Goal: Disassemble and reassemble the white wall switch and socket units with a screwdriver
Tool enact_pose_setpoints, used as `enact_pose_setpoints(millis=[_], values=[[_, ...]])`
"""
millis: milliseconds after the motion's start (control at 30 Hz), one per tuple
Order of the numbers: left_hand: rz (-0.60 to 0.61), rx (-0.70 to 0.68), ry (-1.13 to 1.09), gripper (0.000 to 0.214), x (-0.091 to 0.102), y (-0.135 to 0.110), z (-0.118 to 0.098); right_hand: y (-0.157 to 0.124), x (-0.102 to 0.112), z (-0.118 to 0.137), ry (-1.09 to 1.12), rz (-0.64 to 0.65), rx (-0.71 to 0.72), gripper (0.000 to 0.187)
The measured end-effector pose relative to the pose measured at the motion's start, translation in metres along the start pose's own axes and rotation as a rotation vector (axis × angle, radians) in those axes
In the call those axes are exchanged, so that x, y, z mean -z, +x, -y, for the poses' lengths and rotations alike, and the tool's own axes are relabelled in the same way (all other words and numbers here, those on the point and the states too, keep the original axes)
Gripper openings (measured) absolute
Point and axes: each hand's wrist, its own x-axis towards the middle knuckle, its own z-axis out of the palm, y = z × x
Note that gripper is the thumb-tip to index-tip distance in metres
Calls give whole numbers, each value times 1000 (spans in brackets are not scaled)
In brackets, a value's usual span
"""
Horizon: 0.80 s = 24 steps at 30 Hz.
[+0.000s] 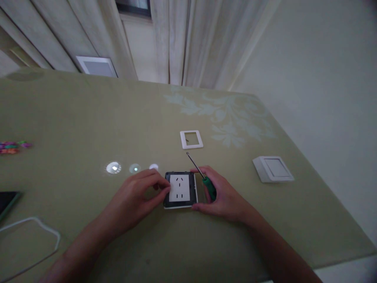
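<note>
A wall socket with a white face and a dark surround lies flat on the green table. My left hand grips its left edge with curled fingers. My right hand presses against its right edge while holding a green-handled screwdriver, whose thin shaft points up and away to the left. A white square cover frame lies just beyond the screwdriver tip.
A white switch unit sits at the right. Several round light reflections shine left of the socket. Coloured bits, a dark device and a white cable loop lie at the left. The table's right edge drops to the floor.
</note>
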Motion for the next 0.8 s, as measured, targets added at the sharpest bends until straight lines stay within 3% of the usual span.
enact_pose_setpoints(millis=[400, 800], values=[[18, 7, -33, 9, -4, 0, -1, 3, -1, -3, -35, 13, 103, 88], [-27, -50, 7, 8, -1, 0, 0, 2, -1, 0, -37, 13, 87, 84]])
